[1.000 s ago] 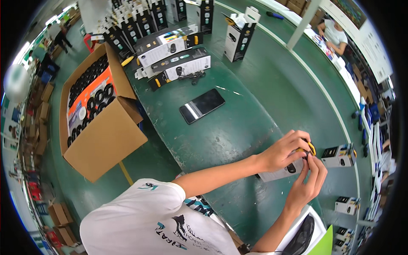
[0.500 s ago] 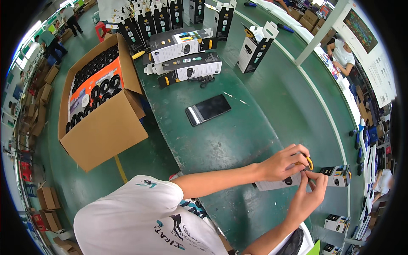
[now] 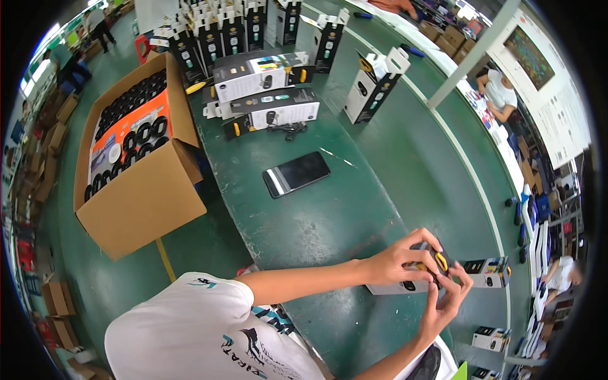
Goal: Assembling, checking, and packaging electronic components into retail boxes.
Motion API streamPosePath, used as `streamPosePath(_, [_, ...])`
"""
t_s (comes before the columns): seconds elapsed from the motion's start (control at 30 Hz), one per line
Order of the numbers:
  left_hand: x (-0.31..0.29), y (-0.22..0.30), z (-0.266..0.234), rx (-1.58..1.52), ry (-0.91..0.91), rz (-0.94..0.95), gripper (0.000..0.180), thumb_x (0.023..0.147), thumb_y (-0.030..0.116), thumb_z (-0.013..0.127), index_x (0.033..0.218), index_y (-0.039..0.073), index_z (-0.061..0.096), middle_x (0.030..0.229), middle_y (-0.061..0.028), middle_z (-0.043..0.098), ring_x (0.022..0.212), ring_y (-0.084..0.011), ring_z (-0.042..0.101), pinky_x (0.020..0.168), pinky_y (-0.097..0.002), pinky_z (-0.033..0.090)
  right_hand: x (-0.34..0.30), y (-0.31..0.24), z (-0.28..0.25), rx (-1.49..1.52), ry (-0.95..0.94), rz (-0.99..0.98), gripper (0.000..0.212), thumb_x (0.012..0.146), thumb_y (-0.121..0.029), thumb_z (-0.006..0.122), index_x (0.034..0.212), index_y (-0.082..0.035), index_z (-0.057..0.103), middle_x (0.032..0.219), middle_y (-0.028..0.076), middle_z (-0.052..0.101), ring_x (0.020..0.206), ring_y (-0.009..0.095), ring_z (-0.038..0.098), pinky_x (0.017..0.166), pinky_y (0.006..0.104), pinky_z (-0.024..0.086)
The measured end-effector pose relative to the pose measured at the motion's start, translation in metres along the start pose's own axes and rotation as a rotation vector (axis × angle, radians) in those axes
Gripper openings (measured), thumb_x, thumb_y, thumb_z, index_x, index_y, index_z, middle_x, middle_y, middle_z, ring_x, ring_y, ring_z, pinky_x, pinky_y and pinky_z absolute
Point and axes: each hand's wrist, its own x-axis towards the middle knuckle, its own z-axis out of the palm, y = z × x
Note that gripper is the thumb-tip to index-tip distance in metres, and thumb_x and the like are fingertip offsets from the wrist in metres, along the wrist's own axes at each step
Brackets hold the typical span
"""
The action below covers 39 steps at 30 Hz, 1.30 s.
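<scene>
A white-and-black product box (image 3: 392, 289) lies on the green table by my body. Its black end flap, with a yellow detail (image 3: 441, 260), shows between my hands. My left hand (image 3: 408, 258) reaches across and is closed with bent fingers on that end from above. My right hand (image 3: 446, 296) comes from the lower edge, its thumb and fingers curled on the same flap from the near side. My fingers hide part of the box end.
A dark smartphone (image 3: 296, 174) lies mid-table. Beyond it are a coiled black cable (image 3: 290, 129), two stacked boxes (image 3: 259, 79) and several upright open boxes (image 3: 209, 44). A large carton (image 3: 136, 215) of black round items stands left. Another product box (image 3: 486, 272) lies to the right.
My fingers have shifted around the box end, and more of the black flap with its yellow detail now shows. The whole view has moved slightly, shifting the scene left.
</scene>
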Motion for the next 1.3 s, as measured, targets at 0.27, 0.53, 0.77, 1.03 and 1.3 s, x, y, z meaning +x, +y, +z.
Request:
streamPosePath(0.27, [-0.005,0.001,0.004,-0.011,0.043,-0.017,0.015,0.095,0.016,0.083,0.106,0.011,0.075,0.137,-0.0125,0.054,0.129,-0.029,0.059,0.107,-0.0433,0.051,-0.008,0.025,0.047,0.481,0.165,-0.042,0.013,0.105,-0.015,0.07,0.112,-0.007,0.062,0.141,0.023,0.058,0.141,0.048,0.056,0.116,0.0579,0.047])
streamPosePath(0.53, [-0.004,-0.003,0.008,0.028,0.042,-0.004,0.017,0.094,0.017,0.084,0.108,0.013,0.074,0.14,-0.0145,0.055,0.125,-0.0296,0.059,0.107,-0.0447,0.05,-0.014,0.035,0.06,0.491,0.321,-0.023,0.018,0.105,-0.018,0.072,0.109,-0.006,0.059,0.138,0.023,0.061,0.132,0.039,0.062,0.111,0.051,0.053])
streamPosePath(0.77, [-0.003,-0.006,0.008,0.042,0.073,-0.006,0.015,0.095,0.017,0.084,0.106,0.014,0.075,0.139,-0.0152,0.056,0.124,-0.0306,0.059,0.107,-0.046,0.05,-0.007,0.031,0.065,0.443,0.345,-0.023,0.018,0.104,-0.017,0.073,0.106,-0.006,0.06,0.134,0.023,0.064,0.13,0.04,0.065,0.11,0.0526,0.054])
streamPosePath(1.03, [-0.003,-0.001,0.011,0.06,0.068,-0.003,0.012,0.095,0.015,0.083,0.104,0.012,0.075,0.138,-0.0159,0.056,0.123,-0.0308,0.06,0.105,-0.0454,0.051,-0.01,0.028,0.064,0.429,0.384,0.003,0.017,0.102,-0.012,0.075,0.103,-0.005,0.059,0.131,0.024,0.066,0.129,0.042,0.065,0.11,0.0531,0.054])
streamPosePath(1.3, [-0.005,-0.002,0.009,0.074,0.066,0.011,0.011,0.096,0.011,0.08,0.106,0.01,0.075,0.136,-0.0158,0.054,0.119,-0.0292,0.061,0.103,-0.0419,0.052,-0.012,0.026,0.065,0.413,0.373,-0.043,0.012,0.099,0.003,0.067,0.103,-0.004,0.058,0.131,0.023,0.065,0.131,0.04,0.064,0.115,0.0526,0.049])
